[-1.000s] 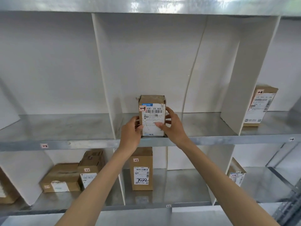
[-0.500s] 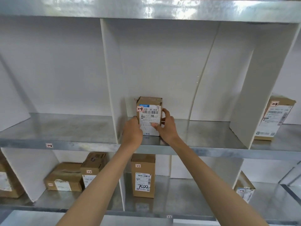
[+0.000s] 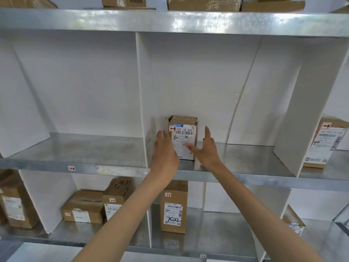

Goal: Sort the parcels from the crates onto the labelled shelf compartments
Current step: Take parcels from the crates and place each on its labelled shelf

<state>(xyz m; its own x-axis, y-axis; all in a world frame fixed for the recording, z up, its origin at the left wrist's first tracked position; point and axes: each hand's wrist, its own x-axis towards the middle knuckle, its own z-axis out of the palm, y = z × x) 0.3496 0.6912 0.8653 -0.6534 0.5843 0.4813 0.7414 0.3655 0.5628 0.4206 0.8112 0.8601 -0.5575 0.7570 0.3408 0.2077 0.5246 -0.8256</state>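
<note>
A small brown cardboard parcel [image 3: 184, 137] stands upright on the galvanised middle shelf [image 3: 94, 148], in the centre compartment, close to the white divider [image 3: 141, 101] on its left and set back toward the rear wall. A white shipping label covers most of its front, printed with a barcode and the code "530- D5 A68". A small pink tag [image 3: 172, 128] marked 1-3 sits at the label's upper left corner. The top flaps look creased and uneven.

The person's left hand [image 3: 165, 148] is at the parcel's left edge and the right hand [image 3: 207, 148] at its right. Both hands are spread, the fingers [image 3: 162, 135] straight rather than curled round the box. The right thumb [image 3: 190, 148] lies across the lower part of the label. Whether either palm touches the cardboard cannot be told.

A sticker [image 3: 71, 168] reading 1-2 marks the shelf edge under the left compartment. Another labelled box [image 3: 324, 142] stands in the compartment to the right. On the shelf below, a taller carton [image 3: 173, 207] bears handwritten figures in black marker.
</note>
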